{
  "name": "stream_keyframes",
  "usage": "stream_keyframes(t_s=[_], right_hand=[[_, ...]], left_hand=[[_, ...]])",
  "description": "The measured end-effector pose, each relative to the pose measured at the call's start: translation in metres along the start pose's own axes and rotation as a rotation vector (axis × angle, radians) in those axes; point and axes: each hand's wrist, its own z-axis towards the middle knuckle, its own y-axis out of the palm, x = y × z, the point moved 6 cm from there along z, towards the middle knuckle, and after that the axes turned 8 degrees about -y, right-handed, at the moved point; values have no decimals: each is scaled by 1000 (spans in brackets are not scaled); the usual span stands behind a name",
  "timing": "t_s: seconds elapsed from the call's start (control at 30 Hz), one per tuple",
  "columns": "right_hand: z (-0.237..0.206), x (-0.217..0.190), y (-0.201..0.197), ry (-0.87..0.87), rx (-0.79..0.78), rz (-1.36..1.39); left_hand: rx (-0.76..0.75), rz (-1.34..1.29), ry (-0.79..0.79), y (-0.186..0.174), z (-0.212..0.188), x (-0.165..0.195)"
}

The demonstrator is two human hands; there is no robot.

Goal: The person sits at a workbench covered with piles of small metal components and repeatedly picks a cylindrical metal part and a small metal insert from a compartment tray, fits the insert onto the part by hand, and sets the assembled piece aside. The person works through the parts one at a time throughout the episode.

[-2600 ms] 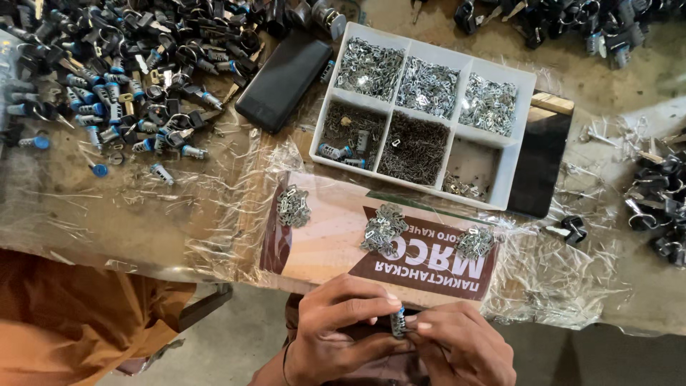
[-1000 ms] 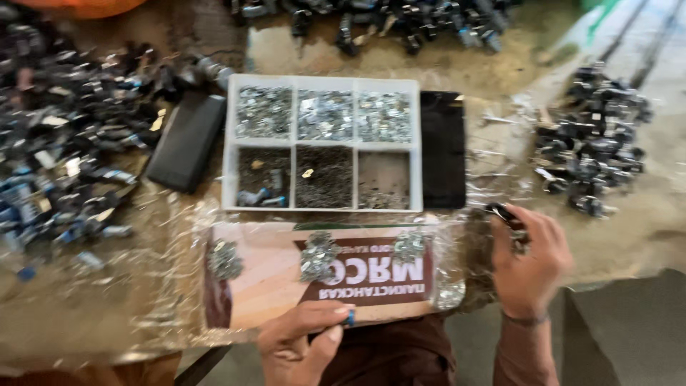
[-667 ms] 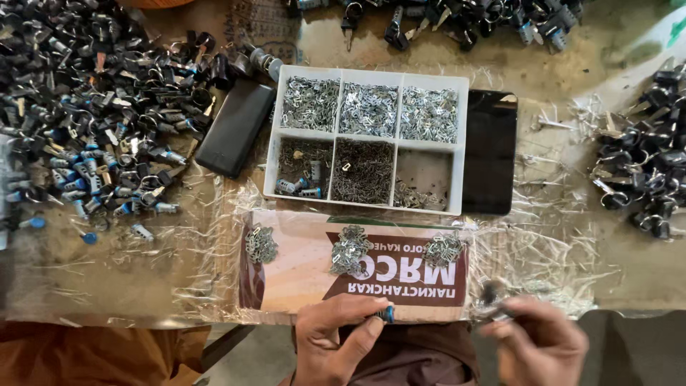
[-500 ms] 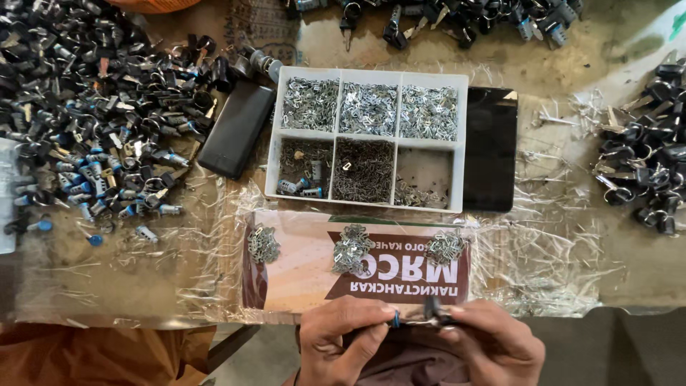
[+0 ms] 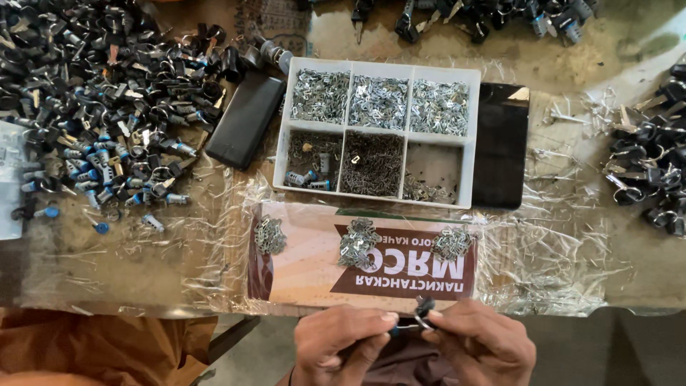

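Head view looks straight down on a cluttered workbench (image 5: 572, 43) wrapped in crinkled clear film. At six o'clock, at the bench's near edge, the left hand (image 5: 341, 344) and right hand (image 5: 480, 347) meet. Both pinch narrowly on one small metal lock part (image 5: 418, 319), the left with thumb and forefinger on its blue-tipped end, the right around its ring end. The part sits between the two hands, just off the near edge of a brown and cream printed card (image 5: 357, 261) that lies under the film.

On the card rest three little heaps of silvery clips (image 5: 359, 243), spread from nine to three o'clock across it. Just beyond the card, toward twelve o'clock, stands a white six-compartment tray (image 5: 468, 139); its far row holds shiny metal pieces, its near row darker tiny parts. A black phone (image 5: 245, 120) lies tilted at the tray's nine o'clock side, and a black flat slab (image 5: 501, 146) touches its three o'clock side. A big pile of dark lock cylinders (image 5: 100, 93) fills the ten o'clock corner, and a smaller pile (image 5: 654, 171) sits at three o'clock.
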Motion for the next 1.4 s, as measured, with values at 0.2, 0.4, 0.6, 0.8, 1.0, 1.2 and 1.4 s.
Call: stream_keyframes(t_s=[0.2, 0.4, 0.6, 0.8, 1.0, 1.2, 1.4], right_hand=[[4, -6, 14, 3, 29, 31], [-5, -9, 13, -83, 50, 36], [-21, 6, 15, -49, 19, 152], [-35, 15, 13, 32, 82, 176], [-24, 11, 16, -17, 2, 155], [-11, 1, 21, -1, 30, 105], [0, -3, 27, -1, -87, 138]], left_hand=[[20, 37, 31, -8, -2, 4], [31, -8, -32, -1, -12, -3], [71, -28, 4, -2, -17, -6], [154, 20, 73, -2, -16, 2], [109, 44, 59, -4, -12, 3], [115, 126, 104, -8, -13, 8], [94, 123, 21, -9, -15, -3]])
